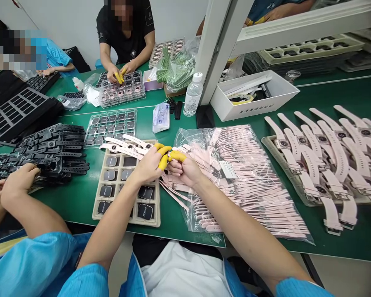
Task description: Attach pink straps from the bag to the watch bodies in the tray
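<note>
Head view: left hand (149,164) and right hand (187,167) meet above the desk (76,196).
Left grip: fingers bent, pinching a small piece (169,154), mostly hidden.
Right grip: thumb and finger closed on the same small piece.
Beige tray (157,206): under the left forearm, dark square cases (145,192) in it, pale-strapped watches (130,147) across its far end.
Clear bag (189,135): right of the hands, full of pink straps (250,181).
</note>
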The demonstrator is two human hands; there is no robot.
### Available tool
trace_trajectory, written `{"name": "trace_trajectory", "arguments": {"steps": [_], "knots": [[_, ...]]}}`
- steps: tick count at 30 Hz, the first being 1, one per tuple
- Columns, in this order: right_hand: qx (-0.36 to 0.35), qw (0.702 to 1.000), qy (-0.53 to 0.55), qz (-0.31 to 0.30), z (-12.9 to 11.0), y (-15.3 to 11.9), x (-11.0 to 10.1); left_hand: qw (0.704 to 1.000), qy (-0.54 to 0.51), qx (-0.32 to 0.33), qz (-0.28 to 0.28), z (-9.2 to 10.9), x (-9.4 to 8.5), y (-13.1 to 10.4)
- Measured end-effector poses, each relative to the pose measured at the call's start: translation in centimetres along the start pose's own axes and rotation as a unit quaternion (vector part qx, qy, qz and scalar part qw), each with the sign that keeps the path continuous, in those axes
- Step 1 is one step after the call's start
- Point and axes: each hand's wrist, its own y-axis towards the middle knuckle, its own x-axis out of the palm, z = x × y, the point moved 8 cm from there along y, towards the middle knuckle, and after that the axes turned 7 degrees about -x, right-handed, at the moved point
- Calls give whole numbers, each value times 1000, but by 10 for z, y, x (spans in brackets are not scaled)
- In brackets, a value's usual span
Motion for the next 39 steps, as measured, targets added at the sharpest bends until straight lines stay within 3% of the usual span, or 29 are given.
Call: {"name": "trace_trajectory", "arguments": {"steps": [4,9,13,15,17,19,21,24,27,30,33,36,39], "knots": [[6,999,-32,11,5,0,-3,997,68,-12,-17,-6,5,-1],[-8,998,-64,-5,2,-2,1,1000,-11,-9,-11,-4,-1,-1],[-104,981,-163,-18,-16,-3,1,999,-32,-3,3,2,-12,-1],[-167,945,-281,-25,-30,-4,-1,1000,20,-22,-2,1,-23,0],[-207,885,-415,-41,-39,-6,0,993,92,-72,-17,-5,-41,-1],[-217,825,-518,-63,-43,-6,1,978,165,-125,-39,-14,-63,-5],[-211,784,-577,-85,-44,-7,3,957,242,-143,-68,-20,-84,-11],[-201,764,-602,-120,-44,-9,9,944,288,-125,-105,-26,-107,-23],[-184,743,-633,-116,-49,-12,9,949,256,-135,-124,-38,-123,-37],[-143,663,-728,-93,-57,-15,1,949,205,-176,-162,-59,-128,-49],[-84,579,-805,-94,-58,-20,-9,937,123,-226,-238,-84,-116,-60],[-30,548,-829,-106,-53,-25,-15,912,101,-289,-272,-107,-106,-65],[0,536,-836,-120,-46,-26,-17,906,126,-325,-240,-122,-107,-61]]}}
